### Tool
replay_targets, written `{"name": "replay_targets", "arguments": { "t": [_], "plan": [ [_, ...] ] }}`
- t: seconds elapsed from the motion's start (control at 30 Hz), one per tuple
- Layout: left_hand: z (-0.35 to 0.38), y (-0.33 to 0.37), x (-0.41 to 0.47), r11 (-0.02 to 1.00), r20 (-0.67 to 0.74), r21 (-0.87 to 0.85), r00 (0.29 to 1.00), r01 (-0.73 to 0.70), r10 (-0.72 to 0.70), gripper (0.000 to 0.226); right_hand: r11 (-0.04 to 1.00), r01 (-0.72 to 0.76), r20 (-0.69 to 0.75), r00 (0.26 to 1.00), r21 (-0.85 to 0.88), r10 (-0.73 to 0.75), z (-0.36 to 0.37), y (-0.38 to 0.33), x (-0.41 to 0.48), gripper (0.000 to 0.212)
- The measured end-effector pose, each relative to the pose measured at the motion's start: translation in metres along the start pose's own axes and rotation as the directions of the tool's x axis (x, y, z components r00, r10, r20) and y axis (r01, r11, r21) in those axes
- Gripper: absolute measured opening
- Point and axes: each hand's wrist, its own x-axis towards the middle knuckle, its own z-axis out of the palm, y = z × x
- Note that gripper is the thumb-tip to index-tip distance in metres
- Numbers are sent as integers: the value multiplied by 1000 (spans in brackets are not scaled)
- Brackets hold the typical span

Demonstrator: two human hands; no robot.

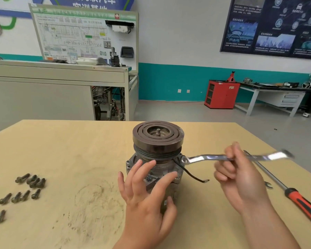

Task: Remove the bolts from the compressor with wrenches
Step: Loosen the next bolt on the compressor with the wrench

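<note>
- compressor [158,150] stands upright mid tabletop [79,150], pulley end up, black wire [190,174] hanging off its right side
- wrench [205,157]: ring end on compressor's right flange, shaft points right, blurred
- right hand [241,177] pinches wrench shaft
- left hand [147,191]: fingers spread, laid on near side of housing
- loose bolts [36,182] clustered on tabletop at left, well apart from compressor
- second wrench [268,185] and red-black screwdriver [298,198] lie at right
- red cabinet [222,94] on floor, far right; contents can't tell
</note>
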Motion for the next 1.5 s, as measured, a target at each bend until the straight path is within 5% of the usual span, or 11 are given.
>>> {"name": "replay_targets", "arguments": {
  "t": [0.1, 0.2, 0.43, 0.57, 0.63, 0.7, 0.83, 1.03, 1.1, 1.2, 1.5],
  "plan": [
    [0, 0, 1, 998, -29, -57, 1000, -10, 8, 38, 986, 159, -5, 987, -46, -159, -9, 2, -41, 36],
    [0, -1, 1, 998, -54, -58, 998, -33, 30, 35, 978, 78, 52, 996, -195, -69, -6, 13, -70, 20],
    [4, -1, -1, 998, -2, 16, 998, -69, 69, 49, 925, 65, 100, 995, -374, -29, 3, 26, -93, 37],
    [6, -1, -3, 996, 26, 68, 998, -64, 63, 53, 885, 19, 97, 995, -465, 30, 11, 16, -94, 99],
    [6, -1, -3, 994, 34, 86, 998, -61, 59, 53, 887, -20, 73, 996, -461, 60, 11, 10, -92, 105],
    [6, -1, -4, 993, 39, 105, 998, -61, 57, 52, 900, -10, 38, 999, -437, 30, 9, 4, -83, 93],
    [6, 0, -3, 994, 37, 99, 998, -47, 43, 52, 930, 22, -50, 998, -366, -43, 0, 2, -36, 28],
    [5, 1, -4, 995, 47, 82, 998, -53, 49, 50, 917, -32, 29, 998, -397, 48, -7, 23, 17, 30],
    [5, 0, -4, 996, 49, 78, 998, -50, 47, 55, 965, -153, 12, 987, -213, 159, 1, 16, 24, 32],
    [5, 0, -4, 996, 51, 77, 998, -38, 34, 60, 990, -107, 10, 994, 92, 106, -6, 4, -2, 32],
    [4, 0, -6, 998, 55, 57, 998, -26, 23, 55, 880, 321, -107, 920, -350, -378, 10, 36, -71, 15]
  ]
}}
